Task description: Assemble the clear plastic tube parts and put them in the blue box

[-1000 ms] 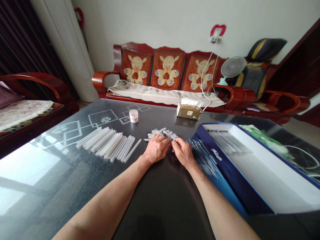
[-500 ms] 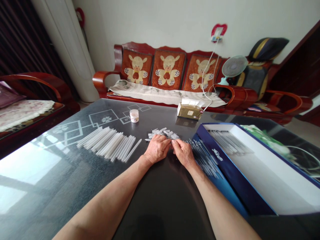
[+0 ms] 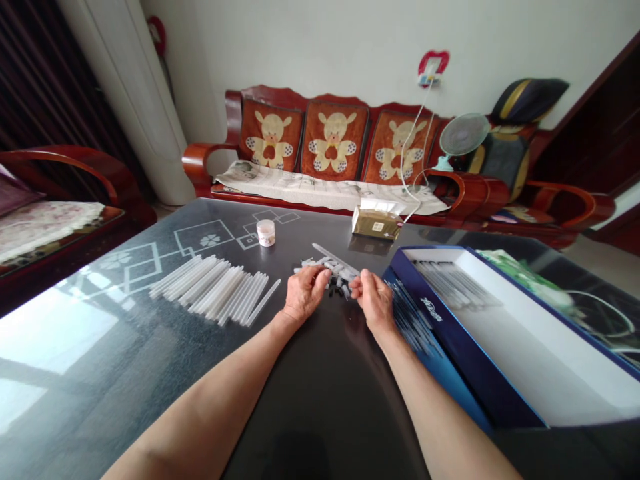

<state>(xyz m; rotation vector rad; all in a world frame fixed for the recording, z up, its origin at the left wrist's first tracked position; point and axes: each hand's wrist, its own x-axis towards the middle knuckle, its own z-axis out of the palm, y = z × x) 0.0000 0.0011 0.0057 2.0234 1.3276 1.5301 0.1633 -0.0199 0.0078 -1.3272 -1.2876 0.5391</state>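
Head view. Step judged: joining a small piece to the thin clear tube (image 3: 333,259), which slants just above the glass table (image 3: 320,400). Right hand (image 3: 374,301) pinched closed on tube's near end. Left hand (image 3: 303,293) curled beside the pile of small pieces (image 3: 307,265); hold not discernible. Next: needs end-on alignment and a steady pinch.

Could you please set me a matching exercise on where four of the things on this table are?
Things:
1 tube row
2 jar
3 blue box
4 lone tube

Places:
A held at one end by the right hand
B on the table to the right of the right hand
C left of the left hand
D beyond the tube row, on the table's white pattern

Pairs: 1-C, 2-D, 3-B, 4-A
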